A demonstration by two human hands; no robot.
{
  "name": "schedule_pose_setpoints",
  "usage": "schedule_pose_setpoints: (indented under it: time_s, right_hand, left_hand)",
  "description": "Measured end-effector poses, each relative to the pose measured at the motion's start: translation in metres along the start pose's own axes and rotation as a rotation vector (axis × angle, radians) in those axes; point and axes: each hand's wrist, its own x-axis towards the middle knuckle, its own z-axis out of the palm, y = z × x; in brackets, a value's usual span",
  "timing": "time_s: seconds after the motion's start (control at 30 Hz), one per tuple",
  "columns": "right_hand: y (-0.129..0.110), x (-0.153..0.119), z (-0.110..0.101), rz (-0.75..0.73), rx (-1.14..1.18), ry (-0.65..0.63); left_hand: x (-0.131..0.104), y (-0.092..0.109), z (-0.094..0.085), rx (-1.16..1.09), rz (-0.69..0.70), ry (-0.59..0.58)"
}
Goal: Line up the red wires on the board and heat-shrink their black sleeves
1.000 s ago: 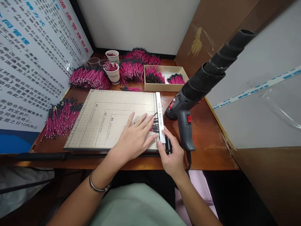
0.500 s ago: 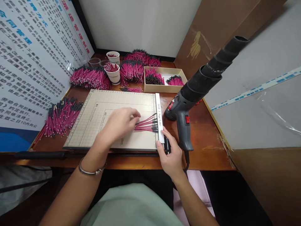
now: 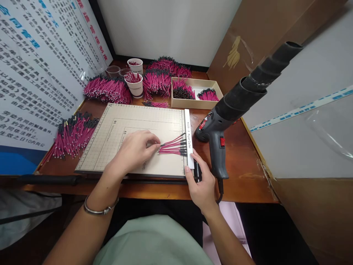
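Observation:
A gridded paper cutter (image 3: 154,165) lies on the desk, with a white labelled strip (image 3: 189,132) along its right edge. Several thin magenta wires with black sleeved ends (image 3: 173,150) are fanned out on the board, their black ends at the strip. My left hand (image 3: 135,151), a bangle on its wrist, pinches the left end of an upper wire between thumb and fingertips. My right hand (image 3: 202,184) grips the lower end of the white strip, the thumb on the board's corner and the fingers beyond the strip.
A heat gun (image 3: 219,147) stands to the right, nozzle up. Behind the board are a wire-filled paper cup (image 3: 135,87), a shallow box (image 3: 197,103) and wire piles (image 3: 157,82). More wires (image 3: 74,134) lie at left beside the cutter's black handle (image 3: 49,179).
My left hand has drawn back slightly left, and its fingertips have settled at a wire's end. My right hand keeps its hold on the strip. The view has shifted a little.

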Motion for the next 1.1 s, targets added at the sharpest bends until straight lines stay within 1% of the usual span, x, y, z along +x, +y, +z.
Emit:
schedule_pose_setpoints:
  time_s: [0.13,0.27,0.4,0.47,0.53,0.6,0.67,0.77,0.87,0.97,1.1]
  right_hand:
    - [0.0,0.0,0.0,0.009,0.0,0.002]
    - [-0.001,0.0,-0.001,0.014,0.003,-0.004]
    - [-0.001,0.0,0.001,0.01,-0.004,-0.004]
    - [-0.001,0.0,0.001,0.002,-0.01,0.009]
    - [-0.003,0.001,-0.002,-0.015,-0.018,0.049]
    - [-0.011,0.002,-0.006,-0.036,-0.014,0.102]
    - [-0.023,0.006,-0.011,-0.051,0.024,0.115]
    - [-0.042,0.012,-0.016,-0.032,0.138,0.004]
    - [-0.056,0.016,-0.013,0.013,0.217,-0.07]
    - [-0.06,0.017,-0.009,0.028,0.247,-0.09]
    - [-0.057,0.021,-0.009,-0.028,0.223,-0.116]
  left_hand:
    - [-0.001,-0.002,0.0,-0.005,0.006,0.0]
    - [-0.002,-0.003,0.003,0.047,0.007,0.007]
    - [-0.004,-0.004,0.007,0.1,0.018,0.07]
    - [-0.009,-0.004,0.006,0.043,0.032,0.12]
    - [-0.018,0.0,0.003,-0.062,0.059,0.155]
    - [-0.029,0.006,0.0,-0.175,0.09,0.152]
    - [-0.04,0.014,-0.001,-0.269,0.13,0.126]
    - [-0.052,0.024,0.003,-0.356,0.199,0.099]
    - [-0.057,0.028,0.01,-0.403,0.244,0.08]
    - [-0.057,0.029,0.016,-0.437,0.263,0.073]
    - [-0.059,0.029,0.017,-0.462,0.228,0.057]
